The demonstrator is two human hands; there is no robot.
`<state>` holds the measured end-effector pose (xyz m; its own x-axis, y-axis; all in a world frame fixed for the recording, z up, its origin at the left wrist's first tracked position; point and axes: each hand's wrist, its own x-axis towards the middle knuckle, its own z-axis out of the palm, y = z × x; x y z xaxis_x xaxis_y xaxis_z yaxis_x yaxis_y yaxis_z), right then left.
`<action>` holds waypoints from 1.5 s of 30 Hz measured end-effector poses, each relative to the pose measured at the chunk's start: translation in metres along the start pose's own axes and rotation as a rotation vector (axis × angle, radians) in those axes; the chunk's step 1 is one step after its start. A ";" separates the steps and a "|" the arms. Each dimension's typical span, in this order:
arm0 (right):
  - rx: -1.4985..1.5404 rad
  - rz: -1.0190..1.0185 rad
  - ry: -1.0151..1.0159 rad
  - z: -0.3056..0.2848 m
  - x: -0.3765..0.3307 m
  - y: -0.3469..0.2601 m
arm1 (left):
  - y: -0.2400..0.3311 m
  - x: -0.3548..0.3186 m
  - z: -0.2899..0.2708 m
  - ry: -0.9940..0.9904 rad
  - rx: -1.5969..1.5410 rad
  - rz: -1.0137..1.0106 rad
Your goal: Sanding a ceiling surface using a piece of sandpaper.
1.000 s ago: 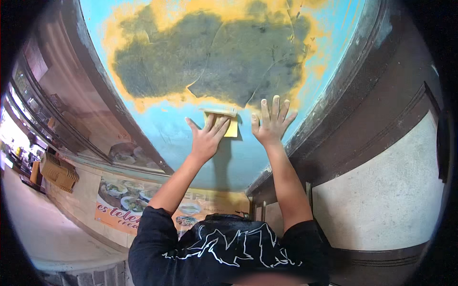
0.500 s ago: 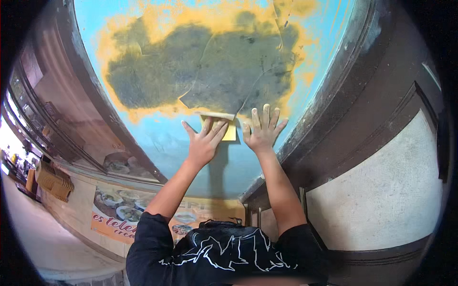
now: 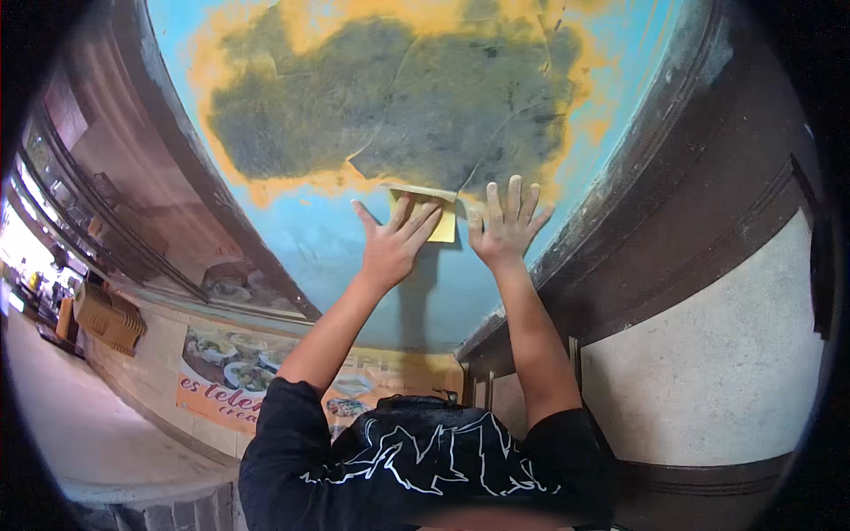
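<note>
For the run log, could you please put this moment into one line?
left hand: pressing yellow sanding pad to blue wall | right hand: flat on wall, fingers spread | bare grey patch above
</note>
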<state>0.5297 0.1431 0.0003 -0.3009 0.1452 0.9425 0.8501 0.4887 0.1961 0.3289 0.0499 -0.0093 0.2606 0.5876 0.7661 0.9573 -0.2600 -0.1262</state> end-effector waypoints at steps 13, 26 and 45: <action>0.006 0.023 0.014 0.005 -0.004 -0.006 | -0.001 -0.025 0.005 -0.063 -0.080 -0.068; 0.015 0.057 -0.001 -0.009 0.006 -0.027 | -0.008 -0.055 -0.006 -0.152 -0.100 -0.042; 0.029 0.047 0.018 -0.021 0.016 -0.038 | -0.032 -0.013 -0.054 -0.037 -0.008 -0.008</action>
<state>0.5011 0.1087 0.0137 -0.2526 0.1533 0.9553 0.8503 0.5063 0.1437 0.2881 0.0093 0.0188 0.2574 0.6175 0.7433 0.9584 -0.2612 -0.1148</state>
